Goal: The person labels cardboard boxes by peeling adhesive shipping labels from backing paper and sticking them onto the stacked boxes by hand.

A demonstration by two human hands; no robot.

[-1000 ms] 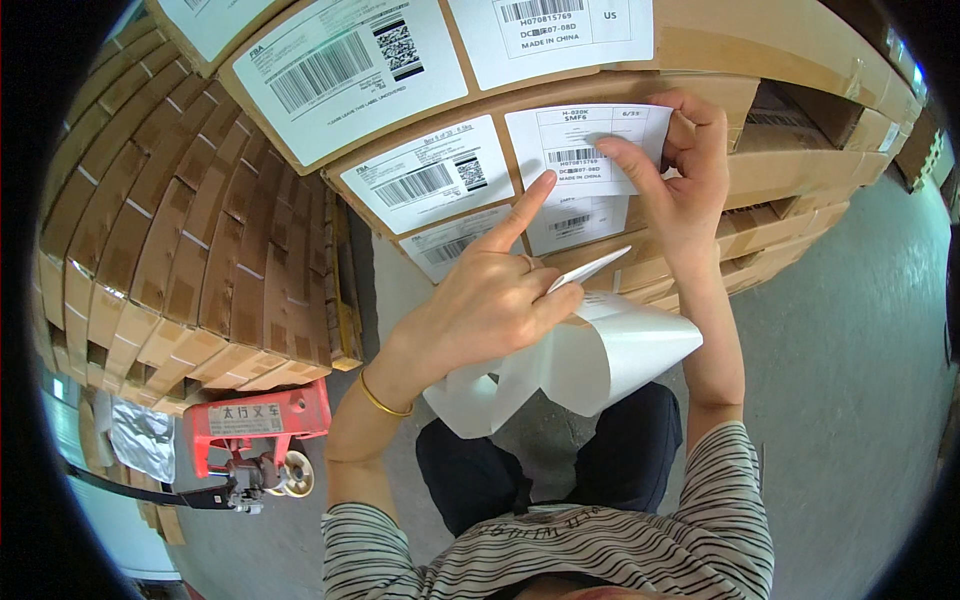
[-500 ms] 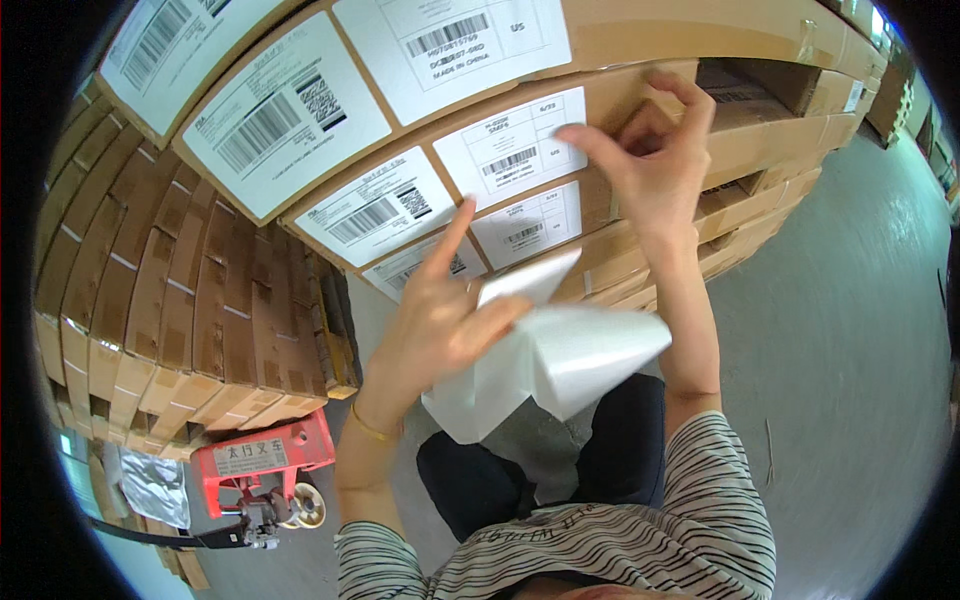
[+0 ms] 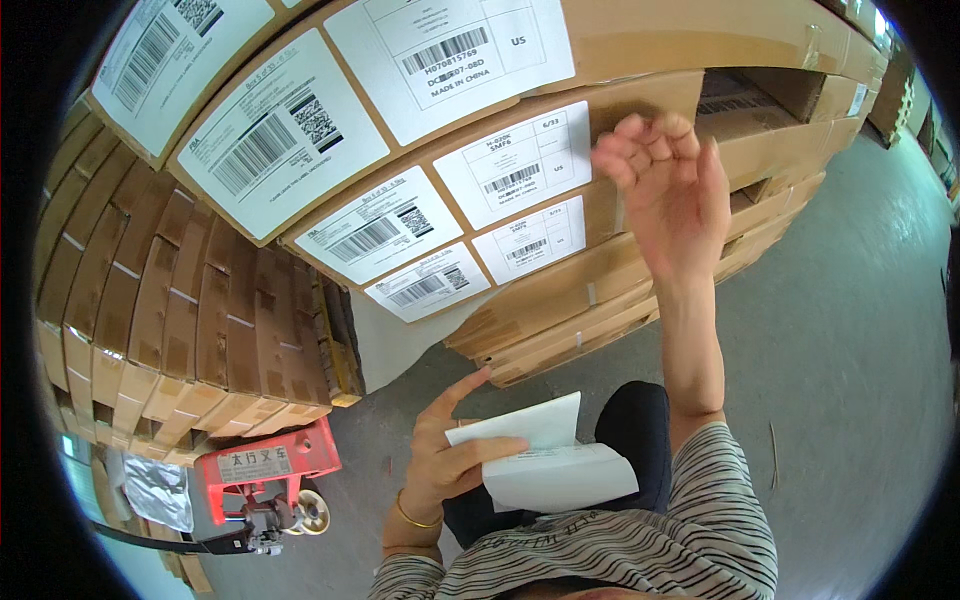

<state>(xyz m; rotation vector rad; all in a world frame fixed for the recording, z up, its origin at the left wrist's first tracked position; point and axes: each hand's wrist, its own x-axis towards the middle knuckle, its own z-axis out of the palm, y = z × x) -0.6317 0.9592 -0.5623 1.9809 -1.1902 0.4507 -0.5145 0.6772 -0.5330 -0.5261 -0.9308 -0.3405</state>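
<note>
White folded sheets (image 3: 560, 480) are pinched in my left hand (image 3: 450, 450), low in front of my lap, with its index finger stretched out. My right hand (image 3: 680, 205) is raised with palm turned up and fingers loosely bent, holding nothing. It hovers beside a cardboard box (image 3: 640, 110) in the stack, just right of a white label (image 3: 513, 163) with a barcode. To the left of that label is another white label (image 3: 378, 227), and two smaller ones (image 3: 530, 240) (image 3: 428, 280) sit on the box below.
Larger labels (image 3: 285, 135) cover the upper boxes. At the left rises a second stack of cartons (image 3: 150, 300) on a wooden pallet (image 3: 340, 345). A red pallet truck (image 3: 270, 460) stands below it, near a silvery sheet (image 3: 155, 490). Grey floor (image 3: 840, 350) spreads to the right.
My left hand has drawn down toward my lap with the sheets. My right hand has turned palm up, its thumb leaving the label's edge, and moved slightly lower.
</note>
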